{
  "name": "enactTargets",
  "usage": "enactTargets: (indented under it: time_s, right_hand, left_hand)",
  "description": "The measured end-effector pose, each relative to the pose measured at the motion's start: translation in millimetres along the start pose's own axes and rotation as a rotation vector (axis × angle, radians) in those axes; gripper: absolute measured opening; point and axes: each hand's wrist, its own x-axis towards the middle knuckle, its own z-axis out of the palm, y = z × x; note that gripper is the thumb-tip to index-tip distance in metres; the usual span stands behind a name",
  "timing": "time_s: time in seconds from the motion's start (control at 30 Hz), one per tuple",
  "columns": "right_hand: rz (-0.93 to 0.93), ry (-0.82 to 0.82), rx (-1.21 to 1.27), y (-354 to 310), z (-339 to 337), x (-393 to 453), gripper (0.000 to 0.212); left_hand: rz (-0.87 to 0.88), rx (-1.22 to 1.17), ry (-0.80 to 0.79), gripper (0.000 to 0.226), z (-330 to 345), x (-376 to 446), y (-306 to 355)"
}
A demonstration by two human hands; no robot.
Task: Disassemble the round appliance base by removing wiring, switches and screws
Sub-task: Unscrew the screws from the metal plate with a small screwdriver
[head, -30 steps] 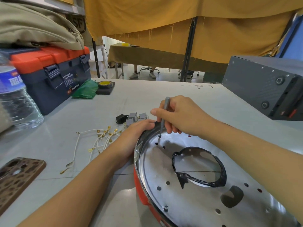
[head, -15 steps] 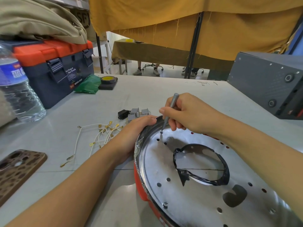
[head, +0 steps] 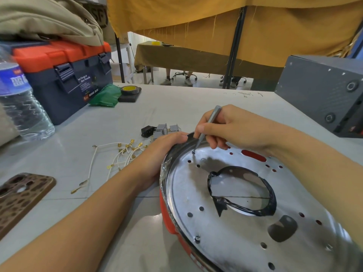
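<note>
Screwdriver [head: 208,126] tip shifted onto rim screw [head: 193,152]; right hand [head: 233,128] pinching it, left hand [head: 165,152] gripping base [head: 245,232]. Keep it vertical, press down.

Silver round base [head: 225,228] with red rim, orange-lidded navy toolbox [head: 64,75], leopard-patterned phone case [head: 19,197], mustard curtain [head: 255,22]

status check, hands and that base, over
Right hand pinches screwdriver, tip on rim screw. Left hand grips base edge. One more screw seated. Nothing blocking.
</note>
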Motion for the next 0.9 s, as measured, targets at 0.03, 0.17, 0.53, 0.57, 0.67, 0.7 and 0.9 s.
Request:
enactTargets:
  time_s: [0.03,0.17,0.53,0.57,0.67,0.7,0.9]
  right_hand:
    - [0.005,0.019,0.022,0,2,1,0.023]
    - [0.022,0.079,0.149,3,8,1,0.019]
    - [0.028,0.331,-0.347,-2,13,6,0.053]
    - [0.04,0.308,-0.322,-2,13,6,0.051]
    - [0.052,0.259,-0.268,-3,11,6,0.046]
    - [0.05,0.246,-0.245,-3,11,5,0.044]
    - [0.018,0.159,-0.194,-4,6,3,0.039]
  left_hand:
    - [0.015,-0.016,0.015,0.04,4,3,-1]
    - [0.111,-0.095,-0.079,0.034,4,-10,-1]
    - [0.121,0.103,-0.088,0.039,9,-16,11]
    - [0.133,0.112,-0.079,0.039,9,-19,9]
    - [0.133,0.063,-0.074,0.039,3,-27,-1]
    - [0.109,0.04,-0.073,0.036,6,-27,4]
    - [0.058,0.059,-0.037,0.034,15,-24,17]
